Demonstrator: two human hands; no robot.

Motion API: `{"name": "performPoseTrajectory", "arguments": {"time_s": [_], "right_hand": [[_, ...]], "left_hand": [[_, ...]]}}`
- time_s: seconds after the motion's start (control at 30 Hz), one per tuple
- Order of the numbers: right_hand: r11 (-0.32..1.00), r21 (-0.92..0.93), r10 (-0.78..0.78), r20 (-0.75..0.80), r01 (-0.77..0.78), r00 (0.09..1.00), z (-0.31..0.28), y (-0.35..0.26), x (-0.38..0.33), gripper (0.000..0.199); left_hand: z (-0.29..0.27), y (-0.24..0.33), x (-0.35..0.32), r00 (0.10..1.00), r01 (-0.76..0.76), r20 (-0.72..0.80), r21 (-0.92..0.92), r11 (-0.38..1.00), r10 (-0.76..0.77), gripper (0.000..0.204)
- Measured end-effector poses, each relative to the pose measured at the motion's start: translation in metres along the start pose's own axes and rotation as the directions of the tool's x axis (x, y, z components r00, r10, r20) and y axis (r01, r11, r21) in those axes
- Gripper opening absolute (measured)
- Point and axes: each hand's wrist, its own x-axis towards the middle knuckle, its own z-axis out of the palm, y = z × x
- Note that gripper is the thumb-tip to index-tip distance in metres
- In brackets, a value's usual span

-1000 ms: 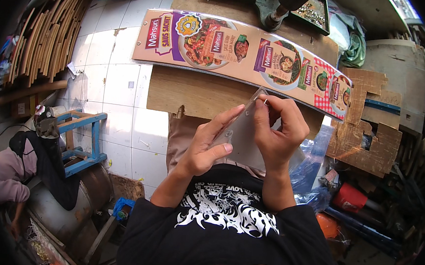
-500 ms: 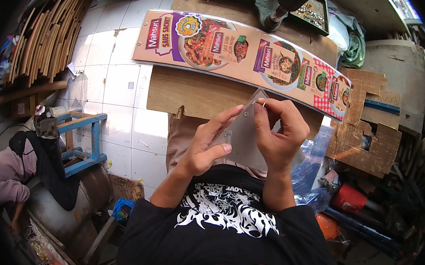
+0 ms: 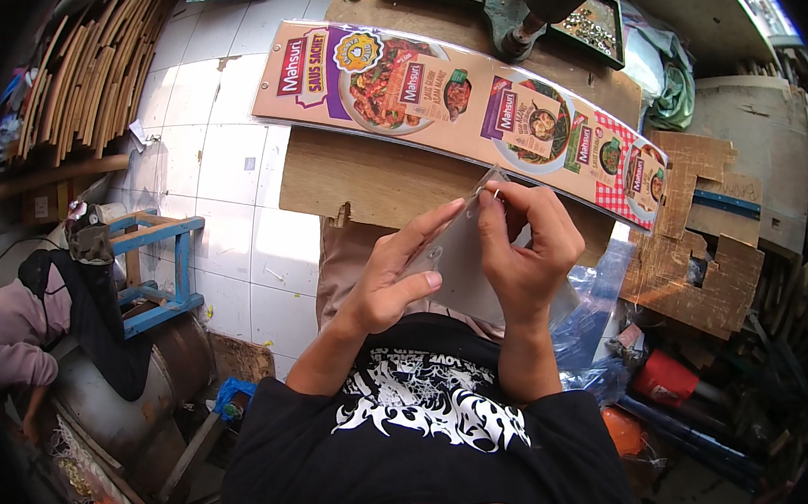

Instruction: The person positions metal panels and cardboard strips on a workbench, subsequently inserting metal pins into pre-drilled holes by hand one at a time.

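Note:
My left hand (image 3: 391, 275) grips the edge of a greyish, translucent plastic sheet (image 3: 467, 268), thumb on the near face and fingers along the far side. Small round eyelets (image 3: 434, 253) show in the sheet by that hand. At the sheet's upper corner my right hand (image 3: 537, 247) pinches a small, thin, pale ring or hook (image 3: 497, 193) between thumb and forefinger; its full shape is hidden by the fingers. Just beyond both hands, a long printed food-picture strip (image 3: 473, 135) lies across the wooden bench.
The wooden bench (image 3: 362, 176) carries a dark machine base (image 3: 517, 40) and a tray of small metal rings (image 3: 596, 29). Cut cardboard (image 3: 682, 300) lies at right. A blue-framed stool (image 3: 179, 260) and a seated person (image 3: 24, 328) are at left, near stacked strips (image 3: 99, 53).
My right hand has shifted slightly left and up along the sheet's corner, with the small ring or hook still pinched. My left hand looks nearly unmoved.

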Motion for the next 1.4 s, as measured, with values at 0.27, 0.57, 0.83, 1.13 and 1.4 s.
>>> {"name": "performPoseTrajectory", "arguments": {"time_s": [0.27, 0.57, 0.83, 1.13, 1.4], "right_hand": [[1.0, 0.019, -0.003, -0.026, 0.003, 1.0, 0.002, 0.005, 0.001, 0.012], [0.999, -0.035, 0.022, -0.108, -0.026, 0.994, -0.001, 0.015, 0.007, 0.009], [0.967, 0.204, 0.179, -0.126, -0.151, 0.976, -0.011, 0.025, 0.005, 0.007], [0.948, 0.249, 0.21, -0.034, -0.195, 0.977, -0.007, 0.021, -0.002, 0.009], [0.958, 0.214, 0.197, -0.001, -0.193, 0.98, -0.009, 0.021, -0.005, 0.008]], "left_hand": [[-0.001, 0.002, 0.003, 1.0, 0.003, 0.001, 0.034, 0.999, -0.003, 0.074], [-0.001, 0.001, 0.001, 0.999, 0.041, 0.001, -0.012, 0.999, -0.041, 0.074], [-0.001, -0.004, -0.001, 0.998, 0.056, -0.004, -0.085, 0.995, -0.056, 0.074], [-0.001, -0.003, 0.0, 0.996, 0.077, -0.027, -0.108, 0.991, -0.08, 0.073], [0.001, -0.003, -0.001, 0.995, 0.089, -0.029, -0.12, 0.989, -0.093, 0.074]]}}
